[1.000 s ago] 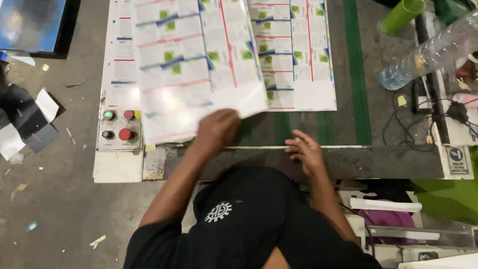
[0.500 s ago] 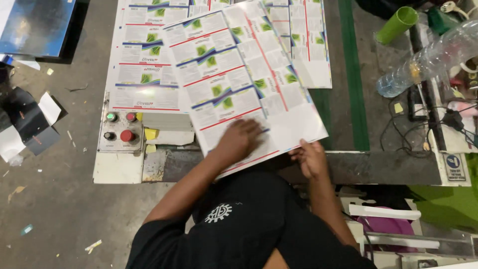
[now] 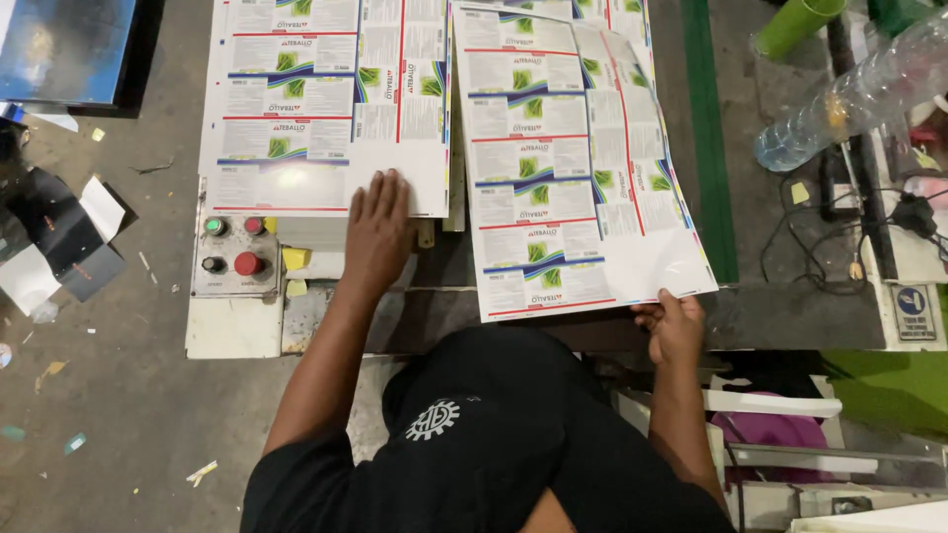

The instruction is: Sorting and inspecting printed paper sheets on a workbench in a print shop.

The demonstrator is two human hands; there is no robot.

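I am resting the left hand (image 3: pixel 377 229) flat, fingers spread wide, on the lower edge of the left printed sheet (image 3: pixel 326 104) that is lying on the work table (image 3: pixel 790 316). The right hand (image 3: pixel 674 326) is pinching the near corner of the right printed sheet (image 3: pixel 573 168), just beside the first one. A control box (image 3: pixel 235 259) is sitting near the left hand.
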